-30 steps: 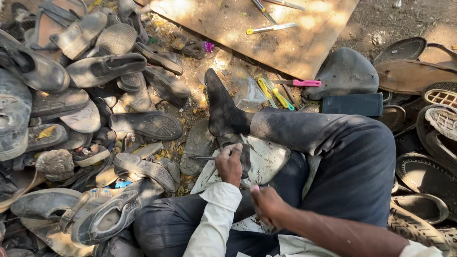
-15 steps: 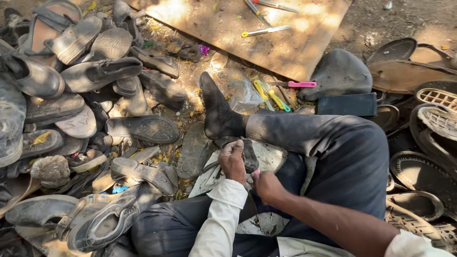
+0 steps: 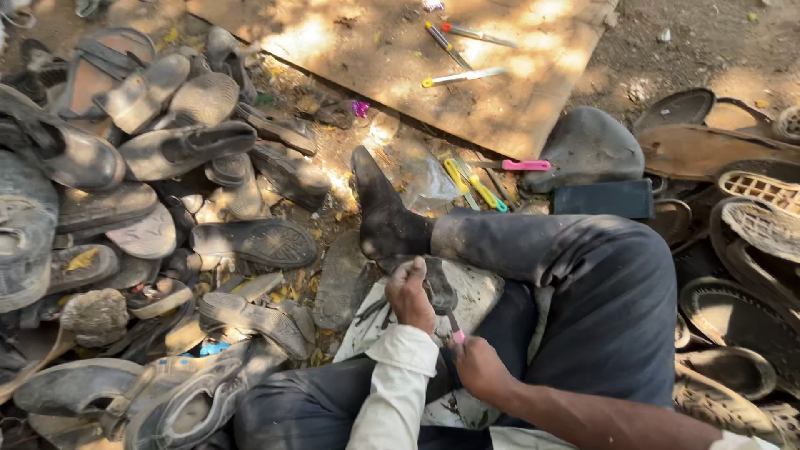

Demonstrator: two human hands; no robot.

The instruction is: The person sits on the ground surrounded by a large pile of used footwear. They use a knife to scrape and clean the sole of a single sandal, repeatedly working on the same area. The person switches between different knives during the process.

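I sit on the ground with my legs crossed in dark trousers (image 3: 600,292). A dirty white pad (image 3: 475,292) lies across my lap, and a small dark shoe piece (image 3: 439,285) rests on it. My left hand (image 3: 408,296), in a white sleeve, presses down on that piece and grips it. Just behind it, my right hand (image 3: 479,371) is closed around a thin tool with a pink handle (image 3: 455,332), whose tip points at the shoe piece. My foot in a dark sock (image 3: 379,212) stretches forward.
A heap of worn shoes and sandals (image 3: 167,150) fills the left side. More soles (image 3: 750,208) lie at the right. Ahead, a wooden board (image 3: 375,50) holds hand tools (image 3: 462,77). A dark stone-like block (image 3: 587,150) and yellow and pink tools (image 3: 479,187) lie near my foot.
My right hand has drawn back toward my body with the pink-handled tool. My left hand stays on the shoe piece. The view has shifted slightly.
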